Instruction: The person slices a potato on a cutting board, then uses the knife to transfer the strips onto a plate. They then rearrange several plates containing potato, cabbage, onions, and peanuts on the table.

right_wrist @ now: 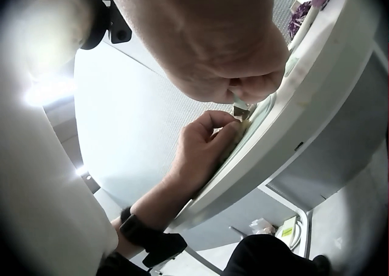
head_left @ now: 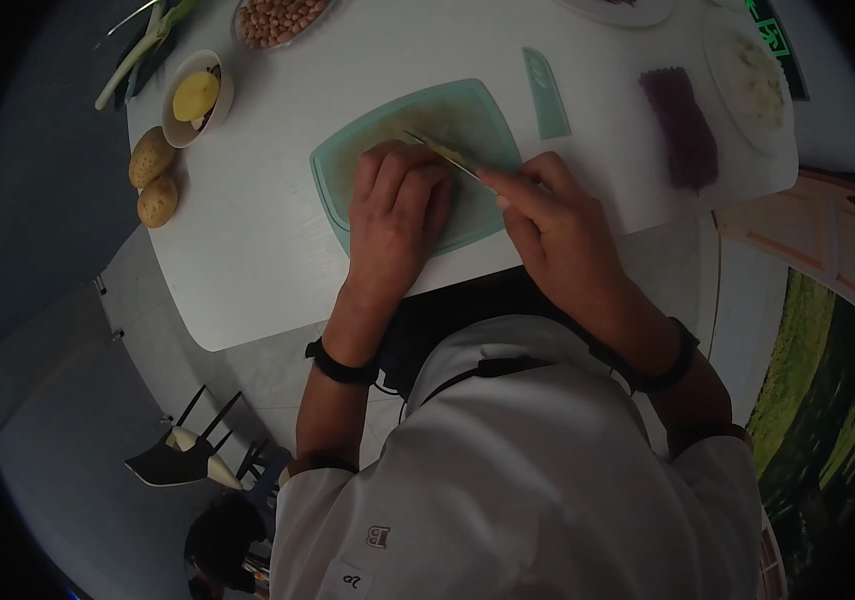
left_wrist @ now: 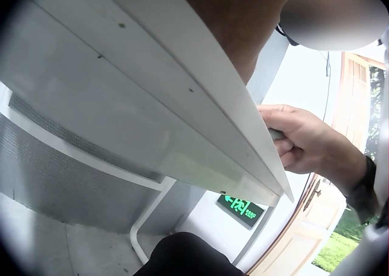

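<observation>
In the head view, the board [head_left: 463, 105] at centre and the sheath [head_left: 546, 95] right of it are pale green, the table [head_left: 238, 250] white, the cloth [head_left: 683, 130] at upper right purple, and the potatoes [head_left: 153, 157] at upper left brown with dark specks.

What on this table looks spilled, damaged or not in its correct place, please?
Nothing looks spilled or damaged. One slightly odd thing: two whole potatoes lie loose right at the left edge of the table, outside any bowl, where they might roll off.
</observation>
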A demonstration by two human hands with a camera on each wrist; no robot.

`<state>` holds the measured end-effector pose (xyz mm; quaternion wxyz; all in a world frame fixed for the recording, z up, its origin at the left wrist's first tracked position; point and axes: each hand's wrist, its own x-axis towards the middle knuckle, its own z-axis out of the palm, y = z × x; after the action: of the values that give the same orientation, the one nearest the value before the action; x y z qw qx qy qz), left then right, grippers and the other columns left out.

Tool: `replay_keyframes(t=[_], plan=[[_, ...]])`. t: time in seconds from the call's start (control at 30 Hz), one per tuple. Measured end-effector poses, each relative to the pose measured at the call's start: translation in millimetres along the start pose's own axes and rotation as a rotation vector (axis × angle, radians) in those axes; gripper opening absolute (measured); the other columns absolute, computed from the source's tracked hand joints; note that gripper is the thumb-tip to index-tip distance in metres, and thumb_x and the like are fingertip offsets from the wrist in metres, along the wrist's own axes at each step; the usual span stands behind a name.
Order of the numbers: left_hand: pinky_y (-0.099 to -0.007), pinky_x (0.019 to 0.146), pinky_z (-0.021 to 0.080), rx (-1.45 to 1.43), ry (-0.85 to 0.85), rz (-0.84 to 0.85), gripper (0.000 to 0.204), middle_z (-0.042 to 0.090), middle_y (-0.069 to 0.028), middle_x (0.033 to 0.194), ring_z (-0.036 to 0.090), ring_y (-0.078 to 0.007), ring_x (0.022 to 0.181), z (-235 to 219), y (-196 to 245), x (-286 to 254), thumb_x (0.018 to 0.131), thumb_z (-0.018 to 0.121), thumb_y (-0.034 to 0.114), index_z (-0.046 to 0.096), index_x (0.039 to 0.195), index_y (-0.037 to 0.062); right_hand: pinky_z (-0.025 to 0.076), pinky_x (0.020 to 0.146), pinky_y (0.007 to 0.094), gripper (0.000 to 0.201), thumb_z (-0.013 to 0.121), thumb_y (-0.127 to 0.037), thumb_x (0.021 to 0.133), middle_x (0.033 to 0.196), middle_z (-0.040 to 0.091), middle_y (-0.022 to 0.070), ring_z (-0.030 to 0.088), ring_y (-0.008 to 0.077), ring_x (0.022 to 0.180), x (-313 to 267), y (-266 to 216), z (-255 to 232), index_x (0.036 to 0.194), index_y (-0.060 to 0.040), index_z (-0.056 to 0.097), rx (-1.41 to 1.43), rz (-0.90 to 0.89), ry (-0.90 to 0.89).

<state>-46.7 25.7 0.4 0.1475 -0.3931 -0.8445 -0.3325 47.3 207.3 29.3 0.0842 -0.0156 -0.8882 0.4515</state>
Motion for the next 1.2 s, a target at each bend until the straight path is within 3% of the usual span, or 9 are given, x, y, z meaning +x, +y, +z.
replay_keyframes(t=[0.57, 0.97, 1.2], plan=[[-0.0414, 0.084, 0.055, 0.003, 0.039, 0.033, 0.028, 0.064, -0.0074, 0.104, 0.063, -0.0302, 0.101, -1.1, -0.1, -0.3, 0.072, 0.082, -0.004, 0.069, 0.095, 0.0054, 0.06, 0.064, 0.0397, 0.038, 0.068, 0.006, 0.09, 0.101, 0.058, 0.0121, 0.069, 0.0284, 0.079, -5.6, -8.0, -2.6, 0.126, -0.0067, 0.072, -0.179, -0.035, -0.042], [-0.0407, 0.082, 0.055, -0.007, 0.044, 0.006, 0.027, 0.065, -0.0062, 0.101, 0.063, -0.0296, 0.1, -0.1, 0.0, 0.0, 0.072, 0.082, -0.004, 0.069, 0.094, 0.0059, 0.059, 0.064, 0.0433, 0.032, 0.069, 0.0, 0.092, 0.102, 0.06, 0.0134, 0.069, 0.0306, 0.077, 11.5, -3.3, 9.7, 0.123, -0.0068, 0.073, -0.268, -0.045, -0.051], [-0.0407, 0.083, 0.055, -0.014, 0.039, 0.019, 0.025, 0.065, -0.0068, 0.102, 0.063, -0.0301, 0.101, -2.1, 0.5, 0.8, 0.074, 0.081, -0.002, 0.069, 0.094, 0.0058, 0.057, 0.072, 0.0408, 0.029, 0.063, -0.002, 0.098, 0.1, 0.061, 0.0159, 0.068, 0.031, 0.081, 17.8, 2.6, 10.6, 0.125, -0.0038, 0.071, -0.062, 0.015, -0.012]])
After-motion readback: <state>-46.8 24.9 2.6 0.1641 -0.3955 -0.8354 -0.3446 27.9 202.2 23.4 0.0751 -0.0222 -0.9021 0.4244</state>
